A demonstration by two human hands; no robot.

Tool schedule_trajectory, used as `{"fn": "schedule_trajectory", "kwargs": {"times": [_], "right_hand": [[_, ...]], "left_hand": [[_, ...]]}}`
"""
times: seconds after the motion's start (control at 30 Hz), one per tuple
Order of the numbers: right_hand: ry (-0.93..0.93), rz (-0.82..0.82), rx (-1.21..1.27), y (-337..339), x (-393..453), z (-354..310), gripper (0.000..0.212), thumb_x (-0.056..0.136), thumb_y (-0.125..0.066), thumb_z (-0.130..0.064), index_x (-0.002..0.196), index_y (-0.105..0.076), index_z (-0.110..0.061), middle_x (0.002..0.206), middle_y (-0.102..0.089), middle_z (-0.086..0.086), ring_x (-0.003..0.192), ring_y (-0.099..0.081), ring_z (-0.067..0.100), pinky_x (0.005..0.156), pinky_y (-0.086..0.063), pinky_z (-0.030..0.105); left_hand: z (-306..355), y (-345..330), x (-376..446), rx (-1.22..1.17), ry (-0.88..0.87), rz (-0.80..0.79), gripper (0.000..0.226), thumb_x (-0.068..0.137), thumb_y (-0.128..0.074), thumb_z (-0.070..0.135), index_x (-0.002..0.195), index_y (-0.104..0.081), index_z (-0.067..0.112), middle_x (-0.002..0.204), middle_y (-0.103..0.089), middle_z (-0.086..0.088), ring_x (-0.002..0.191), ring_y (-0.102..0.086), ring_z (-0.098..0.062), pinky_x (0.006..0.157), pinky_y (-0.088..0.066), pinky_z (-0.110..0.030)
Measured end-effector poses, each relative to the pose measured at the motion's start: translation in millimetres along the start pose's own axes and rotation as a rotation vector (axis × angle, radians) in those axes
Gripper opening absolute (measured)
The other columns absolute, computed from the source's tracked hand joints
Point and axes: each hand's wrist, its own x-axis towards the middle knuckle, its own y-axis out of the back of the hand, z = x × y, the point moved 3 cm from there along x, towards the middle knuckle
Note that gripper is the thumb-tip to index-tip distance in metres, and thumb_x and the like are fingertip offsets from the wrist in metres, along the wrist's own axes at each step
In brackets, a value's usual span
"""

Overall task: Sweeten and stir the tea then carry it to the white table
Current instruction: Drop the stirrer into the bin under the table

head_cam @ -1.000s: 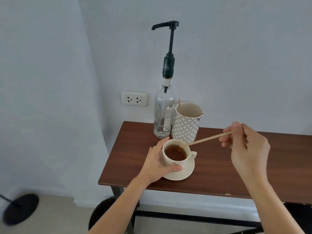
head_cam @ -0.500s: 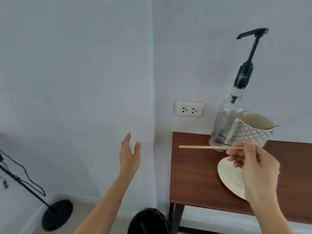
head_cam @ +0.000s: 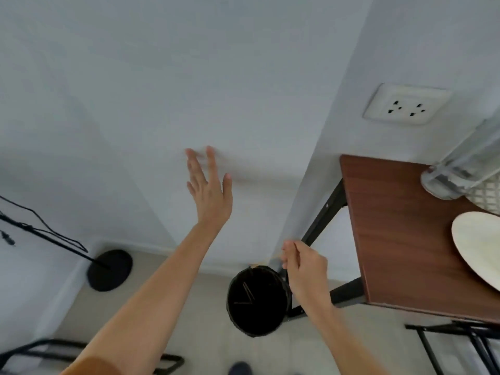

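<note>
1. The right hand hangs directly above the black waste bin, fingers drawn together in a pinch. A pale sliver shows at the fingertips toward the bin's rim, probably the wooden stirrer, though blur leaves that uncertain. The position suits dropping it straight into the bin.
2. The left hand is raised above and to the left of the bin, fingers spread and holding nothing, apparently just for balance while the body leans.
3. The bin stands on the floor just beside the leg of the brown bench; thin sticks already lie inside it.
4. On the bench, up and to the right of the bin, the saucer shows only in part; the teacup is out of view, so where it stands cannot be told.
5. Farther back on the bench stands a glass bottle, with a patterned cup touching or just beside it.
6. Judged from this, stirring looks finished and carrying the tea is not yet begun.
</note>
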Motion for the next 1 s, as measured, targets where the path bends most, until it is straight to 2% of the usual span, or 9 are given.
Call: {"fn": "schedule_trajectory", "kwargs": {"times": [0.07, 0.2, 0.33, 0.43, 0.63, 0.73, 0.8, 0.93, 1.0], "right_hand": [[-0.071, -0.098, -0.094, -21.5, 5.9, 27.3, 0.034, 0.104, -0.043, -0.035, 0.094, -0.065, -0.012, 0.07, -0.067, 0.001, 0.065, -0.065, 0.012, 0.062, -0.052, 0.026], [-0.198, -0.197, -0.217, -37.8, 8.2, 63.5, 0.027, 0.105, -0.041, -0.034, 0.114, -0.06, -0.017, 0.079, -0.064, -0.006, 0.066, -0.057, 0.004, 0.057, -0.04, 0.015], [-0.2, -0.143, -0.138, -21.2, 1.2, 51.6, 0.02, 0.105, -0.039, -0.031, 0.101, -0.057, -0.025, 0.078, -0.066, -0.002, 0.07, -0.065, 0.017, 0.061, -0.052, 0.026], [-0.108, -0.087, -0.05, 5.1, -1.5, 9.7, 0.019, 0.105, -0.043, -0.025, 0.097, -0.06, -0.02, 0.08, -0.07, 0.008, 0.075, -0.07, 0.026, 0.07, -0.058, 0.038], [0.288, 0.214, 0.015, 110.9, -3.9, -78.3, 0.012, 0.099, -0.058, -0.011, 0.094, -0.069, -0.008, 0.074, -0.073, 0.0, 0.066, -0.069, 0.011, 0.058, -0.051, 0.02], [0.368, 0.367, 0.049, 185.3, -15.8, -83.8, 0.012, 0.097, -0.061, -0.016, 0.091, -0.071, -0.01, 0.072, -0.074, -0.004, 0.063, -0.07, 0.011, 0.058, -0.053, 0.02], [0.372, 0.476, 0.063, 234.7, -26.4, -70.5, 0.017, 0.097, -0.06, -0.026, 0.09, -0.071, -0.015, 0.072, -0.074, -0.008, 0.067, -0.071, 0.007, 0.06, -0.054, 0.017], [0.281, 0.765, 0.066, 325.1, -47.8, -9.2, 0.022, 0.097, -0.053, -0.04, 0.094, -0.069, -0.025, 0.085, -0.074, -0.011, 0.079, -0.069, 0.004, 0.069, -0.048, 0.007], [0.134, 0.817, 0.119, 359.6, -49.0, 32.3, 0.018, 0.099, -0.048, -0.042, 0.102, -0.064, -0.036, 0.099, -0.072, -0.01, 0.088, -0.065, 0.003, 0.07, -0.045, 0.006]], "left_hand": [[-2.2, -4.7, 1.2, -0.003, 0.01, 0.01, 0.066, 0.106, -0.038, 0.037, 0.159, -0.003, 0.02, 0.165, 0.012, -0.02, 0.154, 0.001, -0.035, 0.117, -0.018, -0.062], [-6.5, -5.5, 3.0, 0.018, 0.012, 0.007, 0.067, 0.106, -0.038, 0.041, 0.159, -0.004, 0.022, 0.166, 0.011, -0.019, 0.154, -0.001, -0.034, 0.118, -0.017, -0.059], [-3.1, -4.2, 3.4, 0.015, 0.013, -0.004, 0.067, 0.106, -0.039, 0.042, 0.16, -0.004, 0.022, 0.166, 0.011, -0.019, 0.154, 0.0, -0.033, 0.116, -0.019, -0.063], [4.1, -1.3, 2.2, 0.001, 0.037, -0.026, 0.068, 0.106, -0.037, 0.045, 0.159, 0.0, 0.025, 0.166, 0.014, -0.015, 0.154, 0.005, -0.03, 0.111, -0.017, -0.071], [46.8, 4.0, -8.1, -0.08, 0.127, -0.043, 0.07, 0.106, -0.038, 0.039, 0.159, 0.005, 0.023, 0.167, 0.017, -0.007, 0.155, 0.005, -0.027, 0.115, -0.01, -0.072], [102.2, -5.0, -25.5, -0.155, 0.075, -0.071, 0.071, 0.105, -0.037, 0.041, 0.159, 0.006, 0.021, 0.167, 0.017, -0.004, 0.155, 0.008, -0.024, 0.119, -0.007, -0.066], [147.8, -15.7, -45.6, -0.226, 0.02, -0.124, 0.071, 0.104, -0.037, 0.043, 0.159, 0.003, 0.02, 0.168, 0.013, -0.001, 0.155, 0.006, -0.02, 0.122, -0.007, -0.059], [243.0, -48.0, -103.1, -0.378, -0.065, -0.35, 0.076, 0.093, -0.032, 0.056, 0.159, -0.009, 0.024, 0.167, -0.007, 0.005, 0.154, -0.002, -0.012, 0.122, -0.004, -0.032], [282.4, -71.2, -135.0, -0.455, -0.013, -0.495, 0.08, 0.087, -0.035, 0.064, 0.158, -0.016, 0.032, 0.165, -0.015, 0.011, 0.153, -0.011, -0.009, 0.124, -0.009, -0.035]]}}
